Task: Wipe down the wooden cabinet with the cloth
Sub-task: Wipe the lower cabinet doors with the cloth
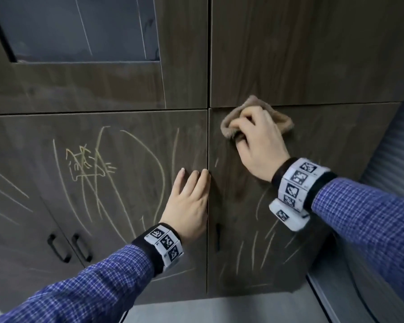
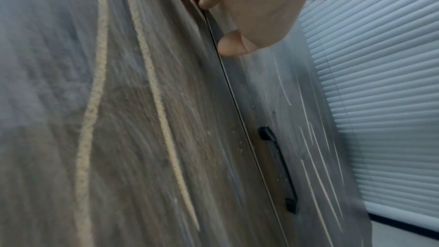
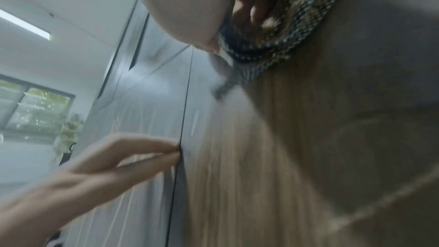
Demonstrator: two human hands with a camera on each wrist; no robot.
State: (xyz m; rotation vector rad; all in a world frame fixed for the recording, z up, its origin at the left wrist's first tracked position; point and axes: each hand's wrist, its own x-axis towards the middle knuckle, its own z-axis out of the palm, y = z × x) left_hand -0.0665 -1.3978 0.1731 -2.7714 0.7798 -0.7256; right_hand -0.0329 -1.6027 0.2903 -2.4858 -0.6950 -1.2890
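Fingers [image 1: 246, 123] of right hand [image 1: 258, 145] curl round bunched tan terry cloth [image 1: 233, 127], pressed vs dark wood-grain cabinet [image 1: 313, 54] by upper edge of lower-right door. Left hand [image 1: 189, 203] flat, fingers straight w/ tips at door seam, beside yellow chalk scribbles [image 1: 89, 164].

L wrist: thumb at seam, black bar handle [image 2: 277, 168] below.

R wrist: blurry; cloth [image 3: 273, 44] bunched under curled fingers.

Right hand [image 1: 258, 141] presses cloth [image 1: 257, 117] on cabinet [image 1: 313, 66]; left hand [image 1: 189, 203] flat.
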